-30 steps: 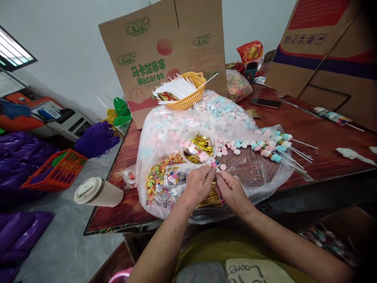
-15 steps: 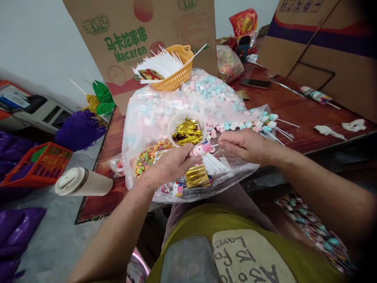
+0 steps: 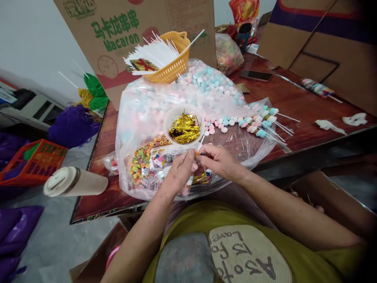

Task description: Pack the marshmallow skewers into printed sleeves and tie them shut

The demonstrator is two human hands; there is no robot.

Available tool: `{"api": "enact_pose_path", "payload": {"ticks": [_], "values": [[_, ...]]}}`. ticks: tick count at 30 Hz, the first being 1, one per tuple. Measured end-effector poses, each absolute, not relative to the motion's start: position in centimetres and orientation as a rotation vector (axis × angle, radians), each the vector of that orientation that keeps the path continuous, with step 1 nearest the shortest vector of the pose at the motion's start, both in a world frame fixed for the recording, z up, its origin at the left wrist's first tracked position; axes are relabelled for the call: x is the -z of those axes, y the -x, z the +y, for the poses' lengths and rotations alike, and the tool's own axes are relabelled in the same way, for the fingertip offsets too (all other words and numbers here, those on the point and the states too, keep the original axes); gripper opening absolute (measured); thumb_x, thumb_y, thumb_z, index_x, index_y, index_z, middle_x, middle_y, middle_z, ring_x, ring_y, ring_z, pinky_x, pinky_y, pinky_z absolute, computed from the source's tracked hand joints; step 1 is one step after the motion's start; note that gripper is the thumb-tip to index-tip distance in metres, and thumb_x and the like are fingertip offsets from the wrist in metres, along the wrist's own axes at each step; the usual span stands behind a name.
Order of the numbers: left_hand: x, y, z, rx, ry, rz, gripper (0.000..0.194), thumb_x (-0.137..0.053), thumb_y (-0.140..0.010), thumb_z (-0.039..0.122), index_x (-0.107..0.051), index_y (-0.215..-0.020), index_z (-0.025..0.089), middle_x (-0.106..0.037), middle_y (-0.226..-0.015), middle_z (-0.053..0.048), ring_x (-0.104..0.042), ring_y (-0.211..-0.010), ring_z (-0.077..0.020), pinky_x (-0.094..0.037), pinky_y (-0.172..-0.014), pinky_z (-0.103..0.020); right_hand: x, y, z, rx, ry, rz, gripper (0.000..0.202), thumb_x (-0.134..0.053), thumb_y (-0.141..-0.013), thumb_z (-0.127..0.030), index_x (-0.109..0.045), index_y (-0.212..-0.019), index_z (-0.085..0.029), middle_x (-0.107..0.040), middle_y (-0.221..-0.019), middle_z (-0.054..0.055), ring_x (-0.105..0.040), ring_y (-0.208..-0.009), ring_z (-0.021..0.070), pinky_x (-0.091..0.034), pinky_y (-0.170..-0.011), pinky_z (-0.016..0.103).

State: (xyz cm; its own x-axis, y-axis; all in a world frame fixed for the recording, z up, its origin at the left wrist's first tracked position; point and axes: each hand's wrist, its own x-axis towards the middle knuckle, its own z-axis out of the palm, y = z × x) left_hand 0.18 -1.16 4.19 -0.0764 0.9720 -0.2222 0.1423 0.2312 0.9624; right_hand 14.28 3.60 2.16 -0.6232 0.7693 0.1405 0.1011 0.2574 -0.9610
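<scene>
My left hand (image 3: 183,168) is closed around a wrapped marshmallow skewer, its pink pieces (image 3: 194,167) showing below the fingers. The skewer's white stick (image 3: 202,142) points up and away between my hands. My right hand (image 3: 216,159) pinches at the wrapper's neck, fingertips touching the left ones; a small gold strip (image 3: 196,153) shows there, partly hidden. Just beyond stands a clear bowl (image 3: 166,127) of gold strips (image 3: 185,127). Under my hands lie printed wrappers (image 3: 160,159) and a flat gold bundle (image 3: 200,176), mostly covered.
A plastic bag (image 3: 129,114) of pastel marshmallows covers the table's middle, with ring-shaped candies (image 3: 143,163) at left. Behind it sits a yellow basket (image 3: 173,67) of white sticks. Finished skewers (image 3: 262,122) lie right, near a phone (image 3: 256,75). A lidded cup (image 3: 88,182) stands front left.
My right hand has moved left and down to meet my left hand. The skewer has turned from lying sideways to stick pointing upward. The view has shifted slightly.
</scene>
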Motion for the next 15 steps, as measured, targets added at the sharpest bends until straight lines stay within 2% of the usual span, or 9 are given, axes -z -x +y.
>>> {"api": "enact_pose_path", "payload": {"ticks": [3,5,9,11,15], "values": [[-4.4,0.7,-1.9,-0.794,-1.229,1.367,0.041,-0.043,-0.084,0.054,-0.056,-0.072,0.017,-0.054,-0.060,0.001,-0.050,-0.056,-0.0126,-0.043,-0.056,-0.024,-2.1,-14.0,3.3,-1.140,0.852,-2.005,0.018,-0.046,-0.084,-0.026,-0.051,-0.069,-0.017,-0.051,-0.059,-0.003,-0.045,-0.056,0.0091,-0.035,-0.054,0.021],[-4.5,1.2,-2.4,-0.707,-1.337,1.308,0.037,-0.043,-0.085,0.051,-0.058,-0.080,0.017,-0.059,-0.071,-0.001,-0.054,-0.067,-0.0151,-0.045,-0.063,-0.025,-2.2,-14.0,3.0,-1.035,0.905,-2.022,0.016,-0.045,-0.084,-0.025,-0.052,-0.071,-0.017,-0.051,-0.061,-0.003,-0.045,-0.056,0.0089,-0.034,-0.053,0.021],[-3.7,1.6,-2.4,-0.670,-1.521,1.450,0.029,-0.043,-0.086,0.044,-0.059,-0.092,0.020,-0.063,-0.090,-0.003,-0.056,-0.089,-0.0201,-0.046,-0.075,-0.028,-1.9,-14.0,2.8,-1.191,0.892,-1.996,0.016,-0.042,-0.083,-0.026,-0.053,-0.074,-0.019,-0.056,-0.066,-0.002,-0.050,-0.059,0.0098,-0.039,-0.054,0.020],[-3.0,1.4,-1.9,-0.607,-1.710,1.485,0.028,-0.040,-0.086,0.040,-0.059,-0.094,0.020,-0.064,-0.089,-0.005,-0.057,-0.084,-0.0215,-0.046,-0.074,-0.032,-1.6,-14.2,2.9,-1.237,0.884,-2.020,0.013,-0.043,-0.081,-0.027,-0.052,-0.074,-0.021,-0.059,-0.069,-0.003,-0.054,-0.060,0.0108,-0.041,-0.053,0.020],[-2.6,1.2,-1.4,-0.608,-1.894,1.598,0.026,-0.042,-0.080,0.040,-0.060,-0.078,0.022,-0.061,-0.067,-0.004,-0.057,-0.066,-0.0234,-0.048,-0.065,-0.037,-2.0,-14.3,2.7,-0.953,0.970,-2.142,0.011,-0.044,-0.076,-0.029,-0.052,-0.076,-0.022,-0.063,-0.075,0.000,-0.059,-0.070,0.0160,-0.046,-0.063,0.024]]}}
